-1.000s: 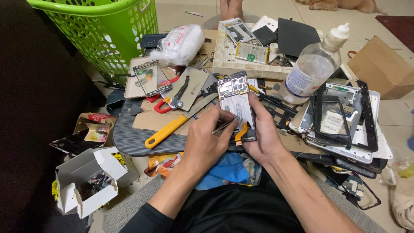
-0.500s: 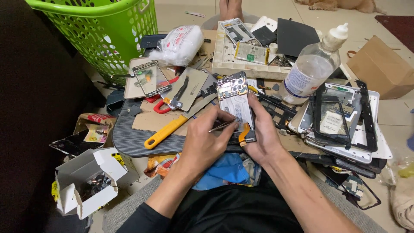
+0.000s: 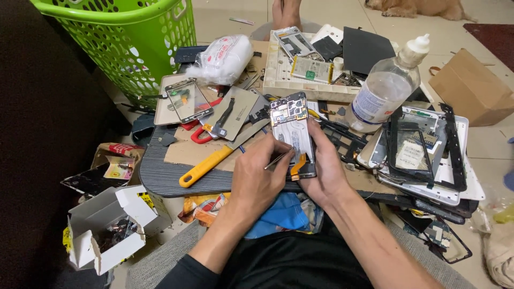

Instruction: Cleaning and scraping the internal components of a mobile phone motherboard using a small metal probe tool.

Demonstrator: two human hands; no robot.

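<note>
Opened smartphone with its back cover off, circuit board and battery exposed [image 3: 293,132], was held upright over the dark striped table [image 3: 160,176] in the right hand [image 3: 325,171], whose fingers were clamped around its lower edge. Compared with a second earlier, the phone sat slightly more upright and the thin metal tweezers [image 3: 278,159] had edged closer to its lower half, their tip now touching the battery area; work on the interior appeared under way. The left hand [image 3: 257,179] was closed, pinching the tweezers, just beside the phone. A yellow-handled tool [image 3: 206,166] lay left of both hands.
</note>
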